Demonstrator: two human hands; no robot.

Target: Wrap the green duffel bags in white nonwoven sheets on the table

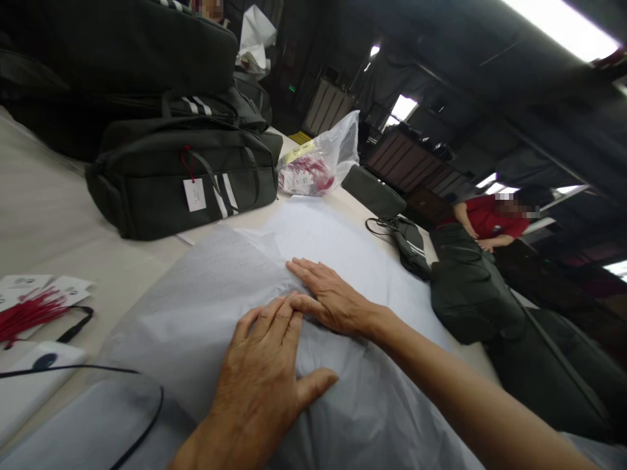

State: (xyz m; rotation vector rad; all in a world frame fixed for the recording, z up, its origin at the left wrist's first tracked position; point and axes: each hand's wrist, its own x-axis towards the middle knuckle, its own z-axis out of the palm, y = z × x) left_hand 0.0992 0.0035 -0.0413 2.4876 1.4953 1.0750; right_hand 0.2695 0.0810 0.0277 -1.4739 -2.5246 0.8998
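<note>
A large pale, thin wrapping (196,307), like a translucent plastic bag, spreads over the middle of the table. My left hand (264,365) lies flat on it, palm down, with the thumb held out to the side. Just beyond, my right hand (328,294) also presses on the wrapping, its fingers stretched toward the upper left. The right thumb touches the left fingertips. Creases run through the wrapping around both hands. What lies under it is hidden.
A dark bag (166,183) with a white tag stands at the back left. Behind the wrapping sits a clear plastic bag (308,166) of red-corded tags. Red strings (34,316) lie at left. Dark bags (470,287) line the right, near a person in red (494,219).
</note>
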